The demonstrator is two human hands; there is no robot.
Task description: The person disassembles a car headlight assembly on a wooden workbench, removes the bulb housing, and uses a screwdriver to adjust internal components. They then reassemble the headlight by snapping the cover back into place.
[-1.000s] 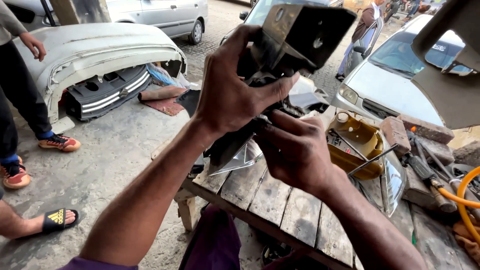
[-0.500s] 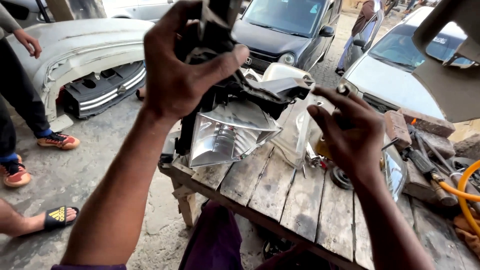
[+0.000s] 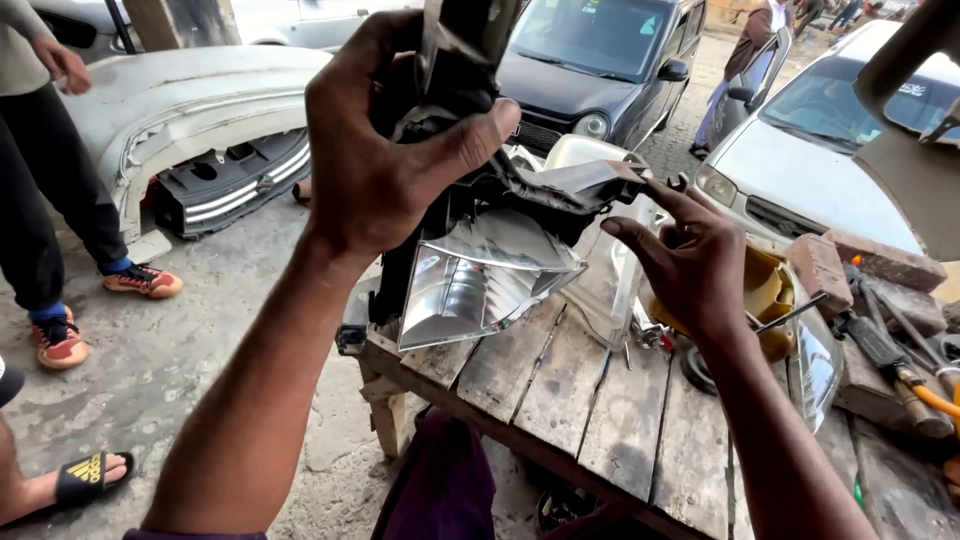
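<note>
My left hand grips the black plastic back of a car headlight housing and holds it upright above the plank workbench. Its chrome reflector faces down and towards me. My right hand hovers just right of the housing with the fingers curled and spread, holding nothing; a fingertip is close to the housing's grey upper edge. A second clear lamp part stands on the bench behind the housing.
A yellow container, a brick, tools and an orange hose lie at the bench's right. A detached white bumper lies on the ground at left, with people's legs and a sandalled foot beside it. Parked cars stand behind.
My left hand has lifted and tilted the housing so that the reflector shows. My right hand let go of it and drew off to the right.
</note>
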